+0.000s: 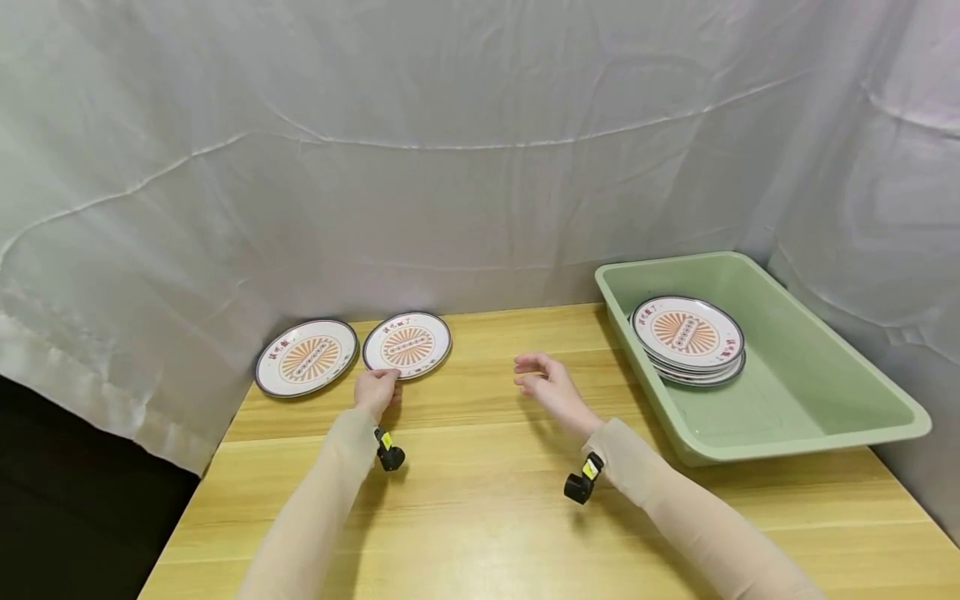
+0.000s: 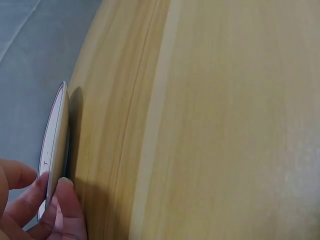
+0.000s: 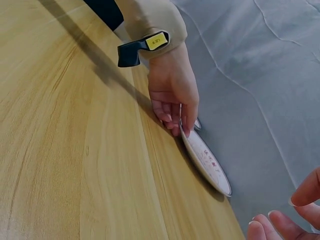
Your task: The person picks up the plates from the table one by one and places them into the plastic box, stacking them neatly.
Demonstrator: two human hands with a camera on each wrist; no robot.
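Observation:
My left hand [image 1: 377, 392] pinches the near rim of a round plate [image 1: 407, 344], white with a dark edge and an orange sunburst print. From the left wrist, the plate [image 2: 53, 145] shows edge-on between fingers and thumb, with its shadow on the wood beside it. The right wrist view also has the left hand [image 3: 175, 92] gripping the rim of this plate [image 3: 206, 162]. A matching plate [image 1: 307, 358] lies just to the left on the table. My right hand [image 1: 553, 390] hovers over the middle of the table, fingers loosely bent and holding nothing.
A green tub [image 1: 795, 400] stands on the right side of the wooden table [image 1: 480, 500]. Inside it, against the left wall, is a stack of similar plates [image 1: 687, 337]. A grey curtain [image 1: 480, 217] hangs behind and along the sides.

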